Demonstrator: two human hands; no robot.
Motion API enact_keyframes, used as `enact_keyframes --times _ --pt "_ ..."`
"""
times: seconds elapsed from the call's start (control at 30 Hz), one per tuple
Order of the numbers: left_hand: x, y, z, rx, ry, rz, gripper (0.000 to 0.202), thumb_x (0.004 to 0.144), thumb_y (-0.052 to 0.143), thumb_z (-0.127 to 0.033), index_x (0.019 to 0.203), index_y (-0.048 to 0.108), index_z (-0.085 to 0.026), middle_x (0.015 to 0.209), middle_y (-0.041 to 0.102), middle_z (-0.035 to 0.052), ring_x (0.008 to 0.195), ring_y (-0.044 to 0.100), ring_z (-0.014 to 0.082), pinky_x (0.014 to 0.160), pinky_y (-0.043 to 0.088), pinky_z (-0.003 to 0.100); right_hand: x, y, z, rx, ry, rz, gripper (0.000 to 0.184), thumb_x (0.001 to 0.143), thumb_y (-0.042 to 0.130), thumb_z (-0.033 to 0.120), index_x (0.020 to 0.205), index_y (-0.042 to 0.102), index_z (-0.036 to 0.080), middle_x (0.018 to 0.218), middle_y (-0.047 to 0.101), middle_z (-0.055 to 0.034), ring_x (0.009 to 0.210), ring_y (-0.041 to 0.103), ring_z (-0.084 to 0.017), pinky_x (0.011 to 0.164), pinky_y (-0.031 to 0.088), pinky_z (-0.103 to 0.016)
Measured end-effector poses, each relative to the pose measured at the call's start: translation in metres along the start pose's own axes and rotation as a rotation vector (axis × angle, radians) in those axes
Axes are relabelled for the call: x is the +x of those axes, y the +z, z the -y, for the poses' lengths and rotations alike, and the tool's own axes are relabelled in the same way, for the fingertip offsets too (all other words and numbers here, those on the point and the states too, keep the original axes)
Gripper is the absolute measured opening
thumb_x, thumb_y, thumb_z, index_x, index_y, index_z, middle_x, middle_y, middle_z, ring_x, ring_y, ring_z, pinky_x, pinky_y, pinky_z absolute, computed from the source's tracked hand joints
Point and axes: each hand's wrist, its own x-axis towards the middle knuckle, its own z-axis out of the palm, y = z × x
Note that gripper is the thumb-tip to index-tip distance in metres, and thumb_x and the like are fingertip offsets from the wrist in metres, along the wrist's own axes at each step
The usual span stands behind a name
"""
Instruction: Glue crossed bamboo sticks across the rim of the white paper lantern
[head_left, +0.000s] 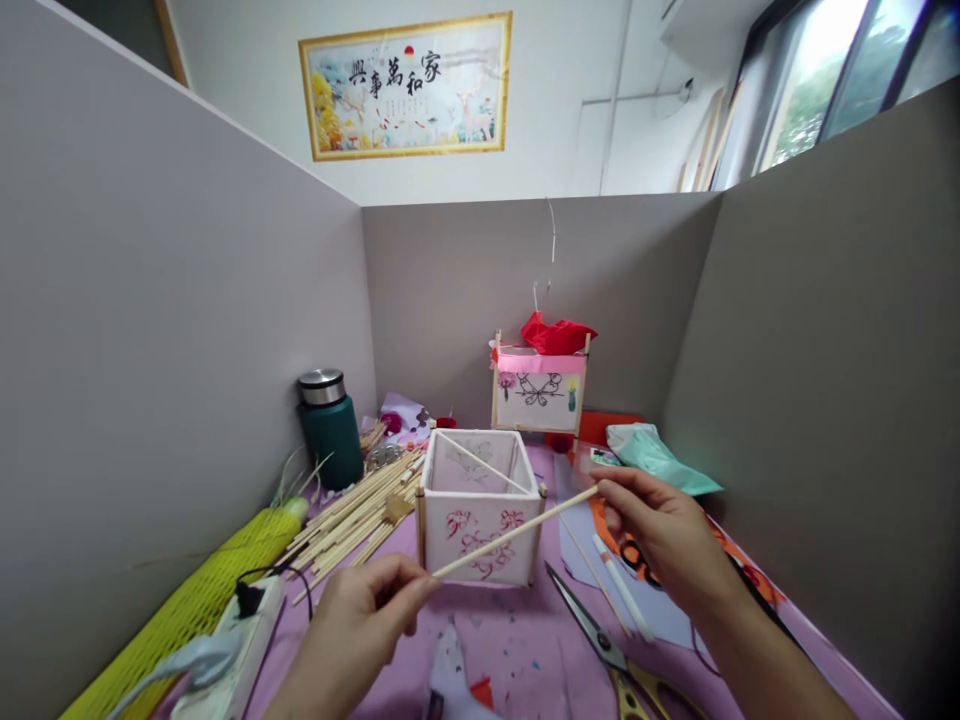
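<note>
A thin wooden stick [517,532] slants across the front of a box-shaped paper lantern [480,540]. Its near left end is pinched between the thumb and fingers of my left hand [367,620]. My right hand [664,525] pinches the other end, higher and to the right. The lantern stands upright on the purple tabletop [517,640], with red drawings on its white front, wooden sticks at its corners and an open top. Another thin stick lies diagonally across that opening. Scissors [607,645] lie with blades parted below my right hand.
A bundle of wooden sticks [360,505], a green bottle [330,430] and a power strip [232,640] are on the left. Behind hangs a second lantern [536,395]. A white marker [622,590] and a teal packet [660,460] lie right. Grey partitions [450,290] surround the table.
</note>
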Motion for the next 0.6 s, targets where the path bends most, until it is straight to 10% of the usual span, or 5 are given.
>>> enact_keyframes --times 0.23,0.43,0.6 --pt "-0.002 0.001 0.012 -0.319 -0.060 0.052 0.044 0.072 0.057 -0.060 0.074 0.065 -0.017 0.061 0.057 -0.0005 0.039 0.046 0.0082 0.037 0.036 0.020 0.002 -0.010 -0.002 -0.068 -0.042 -0.044 0.041 0.072 0.069 0.045 0.098 0.067 0.014 0.055 0.059 -0.0004 0.046 0.052 -0.012 0.043 0.045 -0.024" --pt "-0.010 0.000 0.028 -0.342 -0.145 0.024 0.051 0.061 0.062 -0.068 0.063 0.063 -0.017 0.056 0.056 -0.0012 0.037 0.045 0.0082 0.038 0.036 0.021 0.000 -0.041 -0.016 -0.767 -0.320 -0.261 0.031 0.078 0.061 0.049 0.088 0.073 0.022 0.078 0.068 -0.0049 0.069 0.063 -0.019 0.059 0.050 -0.028" --pt "-0.014 0.005 0.035 -0.357 -0.182 0.047 0.057 0.055 0.063 -0.073 0.071 0.067 -0.018 0.059 0.058 -0.0015 0.038 0.047 0.0081 0.040 0.035 0.021 -0.013 -0.035 -0.027 -0.673 -0.325 -0.102 0.034 0.085 0.053 0.046 0.096 0.071 0.019 0.099 0.065 -0.0097 0.082 0.064 -0.020 0.057 0.052 -0.026"
